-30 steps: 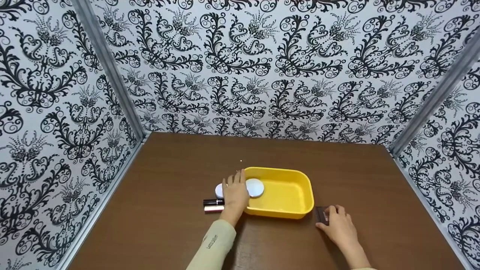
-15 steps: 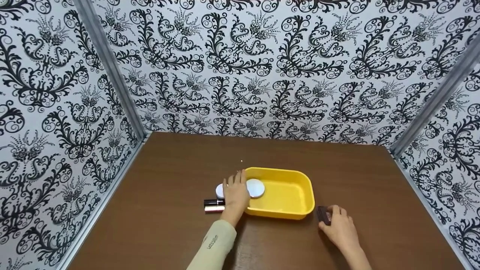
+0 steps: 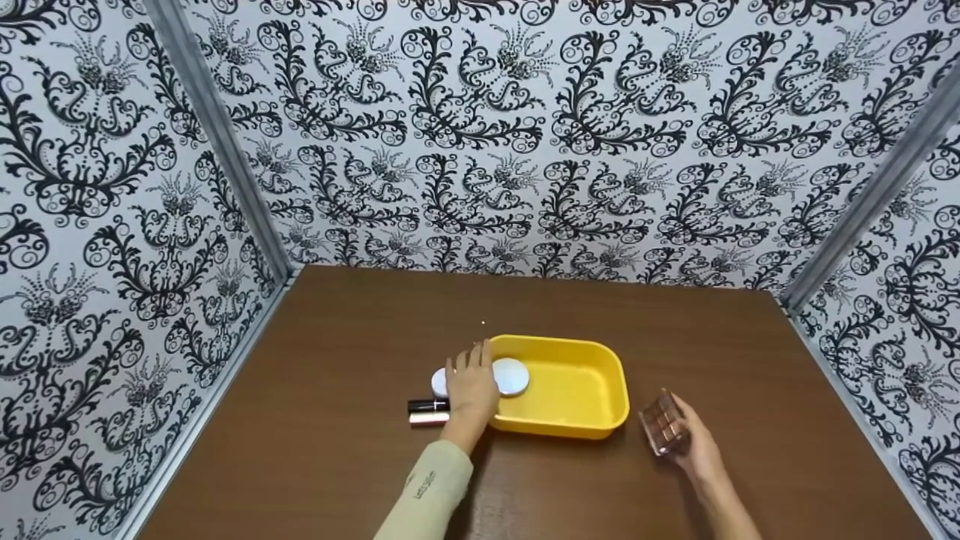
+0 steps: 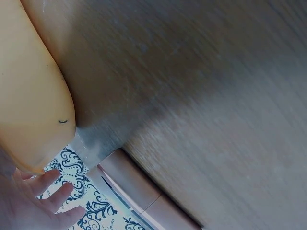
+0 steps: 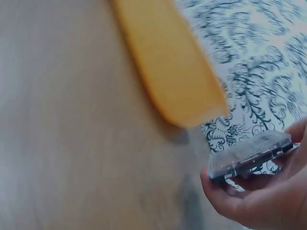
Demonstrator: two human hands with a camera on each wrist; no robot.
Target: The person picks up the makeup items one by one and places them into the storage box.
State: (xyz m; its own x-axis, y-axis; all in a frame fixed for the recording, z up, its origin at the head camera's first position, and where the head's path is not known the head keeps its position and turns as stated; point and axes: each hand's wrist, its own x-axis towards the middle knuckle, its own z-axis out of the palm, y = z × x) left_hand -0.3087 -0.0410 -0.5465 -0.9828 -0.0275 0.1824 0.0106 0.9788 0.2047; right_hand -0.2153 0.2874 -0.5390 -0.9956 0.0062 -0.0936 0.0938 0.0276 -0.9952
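Note:
My left hand [image 3: 472, 386] rests along the left rim of a yellow plastic tray [image 3: 559, 430], fingers extended; in the left wrist view the fingers [image 4: 60, 196] are spread beside the tray's wall. Farther right, my right hand [image 3: 701, 446] grips an eyeshadow palette [image 3: 663, 425] with several brown pans, tilted up just off the tray's right end. The right wrist view shows the palette's clear lid [image 5: 252, 148] and dark base edge-on, held between thumb and fingers. A white round compact [image 3: 511, 376] lies inside the tray at its left end.
Another white round item [image 3: 439, 382] is partly hidden left of my left hand. Beside my left wrist lie a black tube [image 3: 427, 406] and a pink metallic tube [image 3: 429, 419] on the brown table [image 3: 337, 465]. Patterned walls [image 3: 480, 187] enclose the back and sides.
My right hand has picked the eyeshadow palette up from beside the tray and turned it so its pans face the camera. The left hand and the tray stay put.

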